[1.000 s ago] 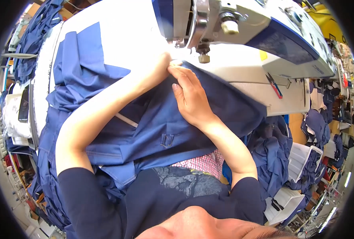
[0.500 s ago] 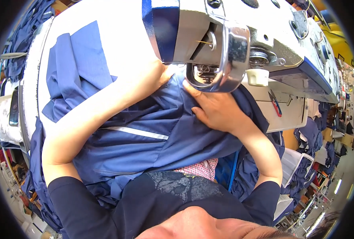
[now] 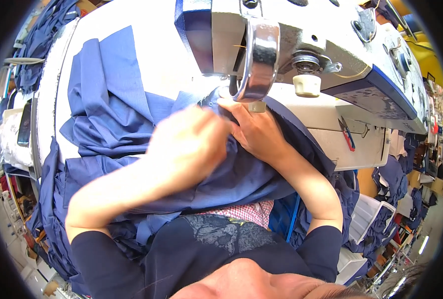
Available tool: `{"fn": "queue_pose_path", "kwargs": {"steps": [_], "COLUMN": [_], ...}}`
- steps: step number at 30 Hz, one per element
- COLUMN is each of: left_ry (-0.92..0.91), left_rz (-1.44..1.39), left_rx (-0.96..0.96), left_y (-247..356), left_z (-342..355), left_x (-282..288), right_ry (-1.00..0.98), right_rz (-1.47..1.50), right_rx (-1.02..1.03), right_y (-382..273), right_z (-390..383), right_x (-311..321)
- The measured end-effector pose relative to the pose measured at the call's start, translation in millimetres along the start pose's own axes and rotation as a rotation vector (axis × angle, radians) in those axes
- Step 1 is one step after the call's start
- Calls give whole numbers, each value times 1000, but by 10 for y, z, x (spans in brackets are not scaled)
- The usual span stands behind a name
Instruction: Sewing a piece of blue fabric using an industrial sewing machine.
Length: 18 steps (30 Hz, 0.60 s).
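A dark blue garment (image 3: 116,134) is spread over the white bed of a sewing machine (image 3: 326,50) and down over my lap. My right hand (image 3: 259,129) rests on the garment just below the curved metal guard (image 3: 261,60), index finger and thumb apart. The guard partly covers the fingertips. Left of it, above the cloth, my left hand (image 3: 194,134) is smeared by motion. Its fingers look curled, but whether anything is between them is hidden. A frayed cloth edge shows beside the guard. The needle area is mostly concealed by the guard.
Red-handled thread snips (image 3: 348,135) lie on the machine bed to the right. A pale thread-tension knob (image 3: 306,85) sticks out from the machine head. At the far left is a dark phone (image 3: 25,122). Blue cloth is heaped around a white plastic bin (image 3: 368,217) at right.
My left hand has come away from the needle area, toward me. The garment and my right hand have shifted slightly in view. The pale strip on the cloth is now hidden.
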<state>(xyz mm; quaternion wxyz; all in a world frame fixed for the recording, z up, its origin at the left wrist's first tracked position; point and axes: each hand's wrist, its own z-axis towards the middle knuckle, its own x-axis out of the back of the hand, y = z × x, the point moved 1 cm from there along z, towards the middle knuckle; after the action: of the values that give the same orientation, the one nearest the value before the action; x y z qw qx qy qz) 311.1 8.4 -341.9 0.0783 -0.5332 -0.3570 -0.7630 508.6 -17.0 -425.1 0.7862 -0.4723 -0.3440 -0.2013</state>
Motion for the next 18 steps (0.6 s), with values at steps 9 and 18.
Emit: {"fn": "queue_pose_path", "kwargs": {"steps": [9,18], "left_ry": [192,91], "left_rz": [26,349], "left_rx": [90,-51], "left_y": [-376,-500], "left_z": [-48,53], "left_x": [-581,-485], "right_ry": [9,102], "right_rz": [-44,-121], "right_rx": [-57,46], "right_y": [41,68], "right_z": [6,1], "right_x": [85,113]}}
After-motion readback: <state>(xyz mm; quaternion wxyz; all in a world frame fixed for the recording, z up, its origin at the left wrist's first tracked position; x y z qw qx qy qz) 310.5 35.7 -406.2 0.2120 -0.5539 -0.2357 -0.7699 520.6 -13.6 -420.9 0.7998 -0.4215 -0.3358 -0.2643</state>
